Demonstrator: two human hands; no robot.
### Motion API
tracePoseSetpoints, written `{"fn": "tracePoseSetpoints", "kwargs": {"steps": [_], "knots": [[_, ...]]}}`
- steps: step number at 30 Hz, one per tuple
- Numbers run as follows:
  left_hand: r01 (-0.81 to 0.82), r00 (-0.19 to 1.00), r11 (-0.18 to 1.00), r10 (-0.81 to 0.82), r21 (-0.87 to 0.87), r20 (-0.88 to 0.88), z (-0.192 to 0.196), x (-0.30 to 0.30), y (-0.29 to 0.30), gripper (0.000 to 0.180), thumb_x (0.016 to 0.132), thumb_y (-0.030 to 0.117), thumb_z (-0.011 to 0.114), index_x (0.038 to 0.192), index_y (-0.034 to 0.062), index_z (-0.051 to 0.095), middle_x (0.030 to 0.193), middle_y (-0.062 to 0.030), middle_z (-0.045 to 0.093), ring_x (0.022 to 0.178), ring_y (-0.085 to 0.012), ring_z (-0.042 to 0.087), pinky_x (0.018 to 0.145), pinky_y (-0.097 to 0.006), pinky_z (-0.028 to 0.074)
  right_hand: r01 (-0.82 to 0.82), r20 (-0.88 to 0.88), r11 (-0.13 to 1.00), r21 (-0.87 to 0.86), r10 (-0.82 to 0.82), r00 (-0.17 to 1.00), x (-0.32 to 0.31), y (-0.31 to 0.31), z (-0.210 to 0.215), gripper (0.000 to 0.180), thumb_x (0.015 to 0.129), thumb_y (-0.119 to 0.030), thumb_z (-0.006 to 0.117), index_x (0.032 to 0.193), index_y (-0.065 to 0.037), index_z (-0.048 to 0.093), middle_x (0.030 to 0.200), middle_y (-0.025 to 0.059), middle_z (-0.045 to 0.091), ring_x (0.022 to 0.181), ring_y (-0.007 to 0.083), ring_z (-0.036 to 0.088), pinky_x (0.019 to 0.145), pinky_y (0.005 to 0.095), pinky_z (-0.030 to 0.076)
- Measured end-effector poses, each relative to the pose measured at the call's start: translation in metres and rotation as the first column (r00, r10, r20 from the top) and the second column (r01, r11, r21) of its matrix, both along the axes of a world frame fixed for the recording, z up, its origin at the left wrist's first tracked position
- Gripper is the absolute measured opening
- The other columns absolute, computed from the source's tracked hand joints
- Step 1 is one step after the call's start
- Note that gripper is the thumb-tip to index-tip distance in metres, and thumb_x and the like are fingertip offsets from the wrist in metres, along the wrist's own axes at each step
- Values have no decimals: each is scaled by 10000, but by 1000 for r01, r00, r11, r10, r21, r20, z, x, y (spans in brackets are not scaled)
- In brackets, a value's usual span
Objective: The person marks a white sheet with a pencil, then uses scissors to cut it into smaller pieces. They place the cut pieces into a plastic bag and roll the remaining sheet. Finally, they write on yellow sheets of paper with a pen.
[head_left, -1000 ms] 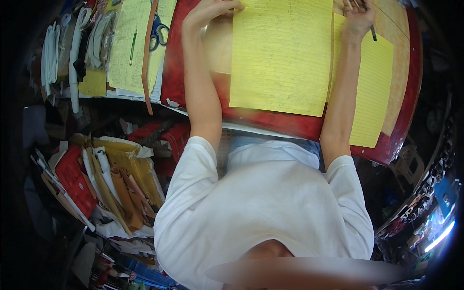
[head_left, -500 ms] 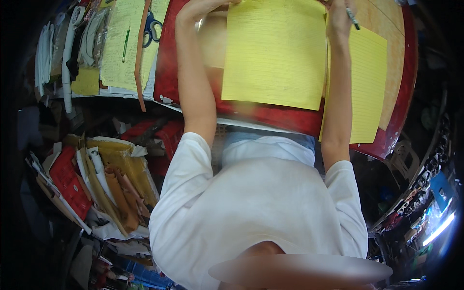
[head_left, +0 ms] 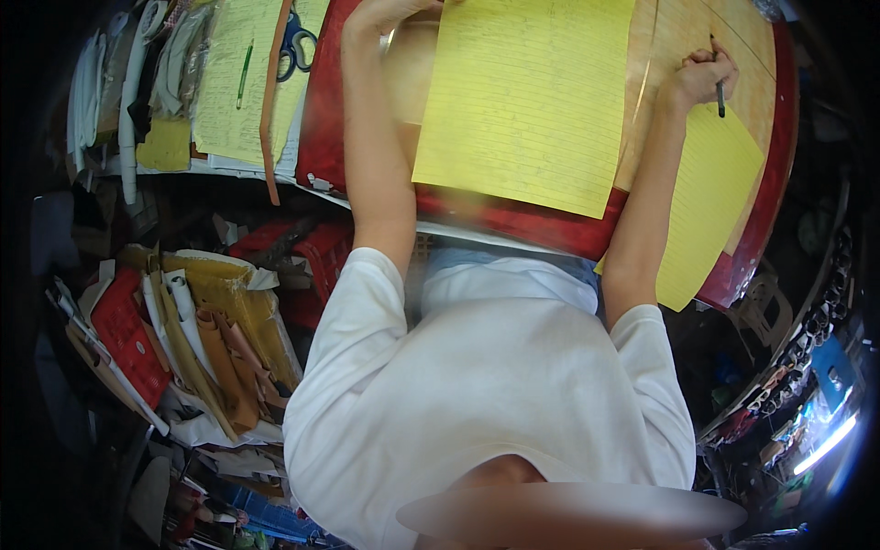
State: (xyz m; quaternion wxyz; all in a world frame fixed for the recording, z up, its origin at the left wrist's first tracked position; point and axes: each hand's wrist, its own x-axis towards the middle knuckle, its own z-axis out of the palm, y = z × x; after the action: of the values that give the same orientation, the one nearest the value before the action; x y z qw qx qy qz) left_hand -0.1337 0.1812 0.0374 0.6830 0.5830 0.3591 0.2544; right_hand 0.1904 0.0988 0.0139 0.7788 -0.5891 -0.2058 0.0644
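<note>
A large yellow lined paper sheet [head_left: 522, 110] spans the middle of the table, its lower edge over the red border. At its upper left edge is my left hand [head_left: 394, 11], fingers bent in and closed on the sheet's edge; the picture's top cuts off part of them. My right hand [head_left: 701, 78] is away from that sheet, at the right, closed round a dark pen [head_left: 720, 99] whose lower end points toward me. A second yellow lined sheet [head_left: 710, 202] lies slanted below this hand, partly beneath my right forearm.
Left of the table's red edge [head_left: 323, 101] lie written yellow sheets [head_left: 215, 82], a green pen [head_left: 245, 73], blue-handled scissors [head_left: 295, 48] and a brown strip [head_left: 268, 119]. Lower left stand a red crate [head_left: 133, 339] and brown folders [head_left: 238, 302]. A plastic chair [head_left: 763, 307] stands at the right.
My right hand has left the middle sheet's right edge and moved right and down with the pen. The middle sheet has turned slightly; the right sheet has slanted and shifted toward me.
</note>
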Motion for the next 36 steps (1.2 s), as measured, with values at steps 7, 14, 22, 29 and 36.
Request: {"fn": "tracePoseSetpoints", "kwargs": {"steps": [7, 14, 22, 29, 36], "knots": [[4, 1000, 1000, -5, -7, -31, -4, 0, 1, 500, 811, 31, 619, 1299, -15, 518, 1149, -51, 648, 895, -84, 613, 833, -250, 466, 111, 108, 982, -154, -95, 990, 19, -13, -2, 214, 897, -161, 439, 884, 17, 558, 613, 105, 586, 554, 164, 549, 540, 287, 462], [20, 1000, 1000, -20, -13, 7, -12, 8, 2, 522, 792, -2, 624, 1303, -13, 518, 1155, -58, 639, 1009, -128, 604, 865, -259, 470, -141, 11, 979, -148, 144, 989, 7, 9, -25, 200, 929, -132, 471, 971, 37, 571, 721, 137, 660, 671, 177, 633, 662, 291, 521], [-6, 999, 999, 5, -32, -51, -19, 9, 4, 532, 765, -21, 642, 1281, -25, 513, 1037, -44, 633, 842, -95, 594, 730, -228, 469, -198, -161, 972, -123, 178, 971, 9, 30, -24, 222, 951, -215, 465, 970, -24, 578, 717, 66, 585, 620, 134, 556, 534, 242, 470], [-67, 985, 996, 75, 54, -156, -12, 10, 2, 529, 755, -17, 654, 1261, -32, 499, 962, -30, 622, 782, -84, 570, 686, -226, 455, -577, 22, 793, -196, 591, 806, -49, -15, 2, 220, 923, -166, 516, 1029, 20, 568, 905, 137, 672, 757, 171, 627, 748, 297, 544], [-99, 976, 994, 107, -51, 190, 7, 12, -9, 549, 806, -4, 617, 1337, -21, 476, 1182, -85, 642, 994, -123, 626, 869, -263, 488, -667, -54, 671, -322, 691, 721, -128, -85, 2, 167, 903, -87, 542, 1016, 31, 577, 815, 110, 675, 706, 143, 628, 673, 267, 504]]}}
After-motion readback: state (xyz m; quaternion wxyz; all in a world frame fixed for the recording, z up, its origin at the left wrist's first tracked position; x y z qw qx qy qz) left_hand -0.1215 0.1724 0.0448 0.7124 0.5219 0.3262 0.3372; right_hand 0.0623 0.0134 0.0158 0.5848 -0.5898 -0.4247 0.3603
